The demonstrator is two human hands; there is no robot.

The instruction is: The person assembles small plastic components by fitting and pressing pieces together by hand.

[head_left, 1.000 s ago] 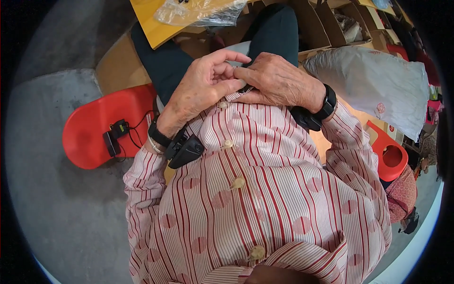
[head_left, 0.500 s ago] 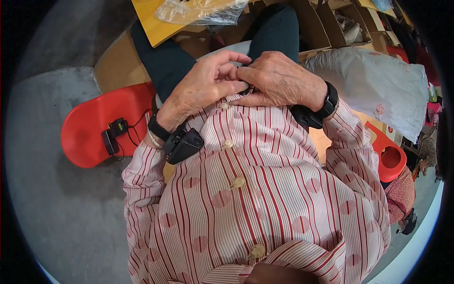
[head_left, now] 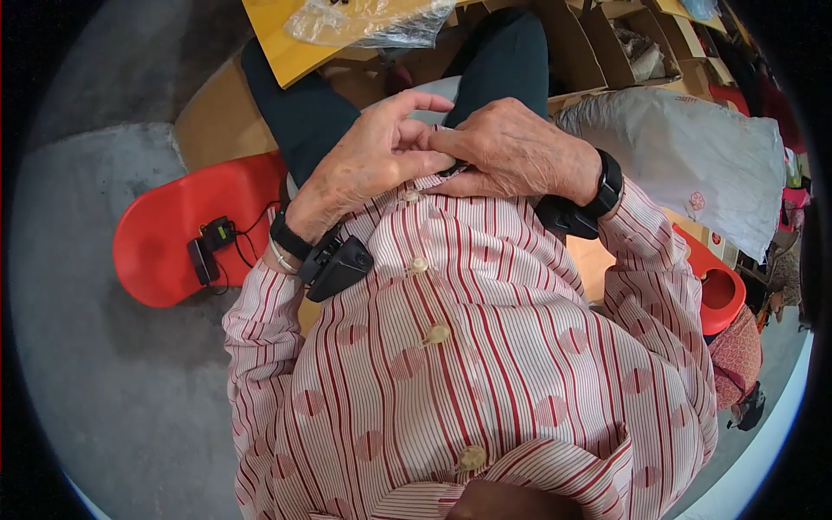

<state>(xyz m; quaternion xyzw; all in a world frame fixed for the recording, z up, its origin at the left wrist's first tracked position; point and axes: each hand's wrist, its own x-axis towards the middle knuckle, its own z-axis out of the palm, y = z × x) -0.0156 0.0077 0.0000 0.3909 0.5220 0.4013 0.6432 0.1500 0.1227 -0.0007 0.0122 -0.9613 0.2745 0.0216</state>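
Both hands meet over my lap, just beyond the lower front of a red-and-white striped shirt (head_left: 503,347) with pale buttons. My left hand (head_left: 373,160) is closed, its thumb tip pressed in close to the right fingers and its index finger raised and bent. My right hand (head_left: 520,152) is closed too, its fingertips pinched together beside the left thumb. Between the fingertips, by the shirt's edge, shows a small dark piece (head_left: 452,170), mostly covered; its kind cannot be made out. Each wrist wears a black strap with a black device (head_left: 340,267).
A red seat (head_left: 173,225) at left carries small black devices and cables. Ahead are a yellow tabletop (head_left: 282,43) with clear plastic wrap (head_left: 373,24) and open cardboard boxes (head_left: 563,52). A filled whitish sack (head_left: 685,156) and another red seat (head_left: 721,295) are at right.
The fingertips have shifted slightly, and less of the dark piece above the left thumb shows. My right wrist and forearm have moved a little to the right. Surroundings look the same.
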